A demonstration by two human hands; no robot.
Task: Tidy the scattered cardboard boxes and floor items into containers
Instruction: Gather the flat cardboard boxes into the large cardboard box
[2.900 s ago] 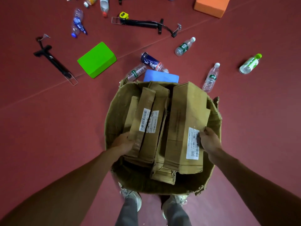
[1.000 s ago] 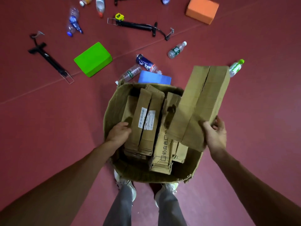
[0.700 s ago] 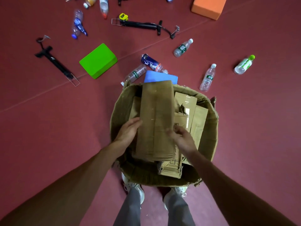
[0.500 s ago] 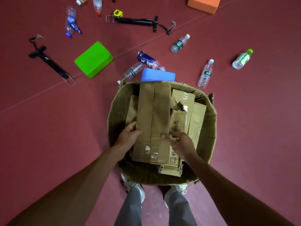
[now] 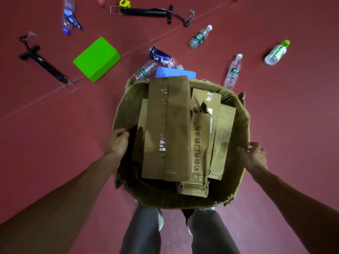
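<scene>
The large cardboard box (image 5: pixel 236 129) stands open on the floor right in front of the person's feet, its torn rim bowed out into a rough oval. It is packed with flattened cartons (image 5: pixel 201 143) standing on edge; the broadest one, a taped carton (image 5: pixel 167 125), lies over the rest and reaches up past the far rim. The left hand (image 5: pixel 118 142) is at the box's left rim with its fingers curled round the edge, gripping it. The right hand (image 5: pixel 254 155) is at the outside of the right wall with fingers spread and holding nothing; it is blurred, so I cannot tell whether it touches the cardboard. Below the box are grey trousers (image 5: pixel 141 233) and pale shoes (image 5: pixel 160 219). Just behind the far rim a blue block (image 5: pixel 175 72) lies partly hidden, with two plastic bottles (image 5: pixel 144 70) against it. A green block (image 5: pixel 97 59) sits farther left, and three more clear bottles (image 5: pixel 233 71) lie scattered to the right, well apart. A black hand pump (image 5: pixel 44 64) lies at the far left, another pump (image 5: pixel 146 12) near the top edge beside a yellow tape measure (image 5: pixel 123 2), and a crumpled bottle (image 5: pixel 68 15) is at the upper left. Everything rests on a smooth dark red floor (image 5: pixel 55 143), crossed diagonally by a thin pale line (image 5: pixel 36 100).
</scene>
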